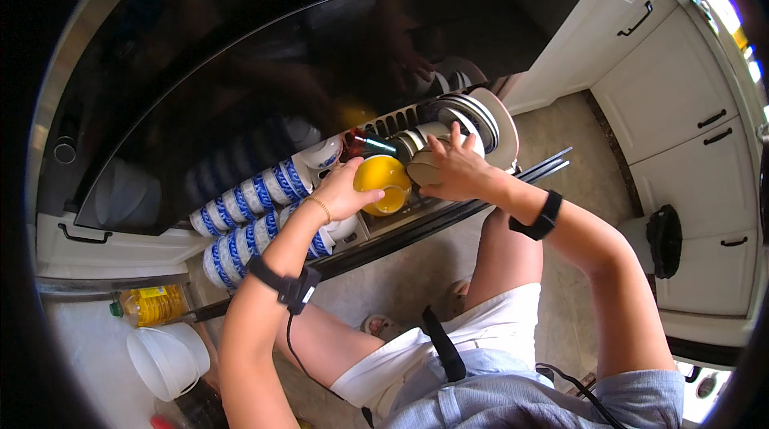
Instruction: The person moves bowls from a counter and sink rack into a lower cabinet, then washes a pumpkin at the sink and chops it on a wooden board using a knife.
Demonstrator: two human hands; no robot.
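My left hand (343, 190) grips a yellow bowl (384, 179), its thumb pressed near the foot ring. The bowl is tipped on its side, base towards me, over a pull-out dish drawer. Just to the right, my right hand (459, 164) spans a beige bowl (423, 166), thumb below and fingers spread above; its palm side is hidden. Behind the two bowls lies a dark red and green glossy item (375, 143), partly covered. Two rows of blue-and-white bowls (252, 197) stand nested on their sides left of my left hand.
Upright plates (474, 116) and a pink-rimmed tray (501, 122) fill the drawer's right end. Metal drawer rails (547, 164) jut out there. A glossy black panel (360, 44) rises behind. An oil bottle (153, 304) and white bucket (168, 360) stand lower left; a black-bagged bin (664, 241) stands right.
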